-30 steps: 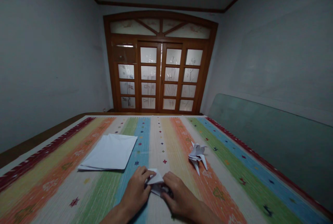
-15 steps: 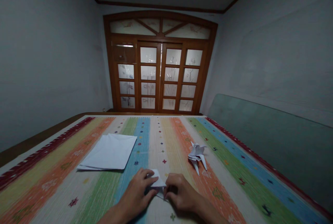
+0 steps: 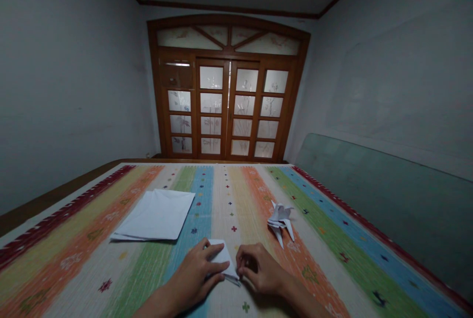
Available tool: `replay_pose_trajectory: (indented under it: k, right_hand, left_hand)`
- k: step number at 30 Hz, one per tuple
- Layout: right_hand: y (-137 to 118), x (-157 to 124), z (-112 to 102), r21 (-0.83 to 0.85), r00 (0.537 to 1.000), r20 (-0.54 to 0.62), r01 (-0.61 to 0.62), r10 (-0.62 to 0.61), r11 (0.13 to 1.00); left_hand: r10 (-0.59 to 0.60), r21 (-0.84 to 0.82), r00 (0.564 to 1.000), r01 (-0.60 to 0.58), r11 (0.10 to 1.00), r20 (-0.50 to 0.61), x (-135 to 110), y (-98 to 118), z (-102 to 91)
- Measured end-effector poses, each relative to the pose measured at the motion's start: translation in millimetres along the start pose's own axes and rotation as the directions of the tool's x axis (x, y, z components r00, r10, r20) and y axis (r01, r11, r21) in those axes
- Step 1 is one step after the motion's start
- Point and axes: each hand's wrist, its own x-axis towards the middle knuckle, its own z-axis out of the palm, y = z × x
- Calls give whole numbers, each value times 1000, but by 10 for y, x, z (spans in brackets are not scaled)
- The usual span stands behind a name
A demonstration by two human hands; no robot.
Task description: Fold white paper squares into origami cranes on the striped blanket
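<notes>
A small folded white paper [image 3: 222, 257] lies on the striped mat [image 3: 74, 259] in front of me. My left hand [image 3: 195, 273] lies over its left side, fingers pressing it down flat. My right hand [image 3: 256, 268] is closed in a pinch at the paper's right corner. A finished white paper figure [image 3: 281, 219] with pointed flaps sits a little further off to the right. A stack of white sheets [image 3: 157, 215] rests to the left.
A large glass pane [image 3: 388, 199] leans against the right wall beside the mat. A wooden door with frosted panes [image 3: 227, 106] closes the far end of the room. The mat's dark red border [image 3: 55, 219] runs along the left edge.
The folded paper, raised between both hands a second ago, now lies flatter on the mat. My left hand has spread over it and my right hand has shifted to its right corner.
</notes>
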Motion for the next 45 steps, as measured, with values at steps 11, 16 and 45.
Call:
replay_pose_trajectory:
  k: [11, 16, 45]
  right_hand:
    - [61, -26, 109, -200, 989, 99, 127, -108, 972]
    - [44, -49, 63, -298, 987, 117, 140, -109, 944]
    - [8, 42, 164, -287, 979, -203, -85, 26, 954]
  left_hand:
    - [22, -54, 1000, -22, 998, 3, 8, -11, -21]
    - [16, -80, 999, -19, 997, -30, -7, -46, 30]
    - [-283, -251, 956, 255, 934, -80, 53, 24, 17]
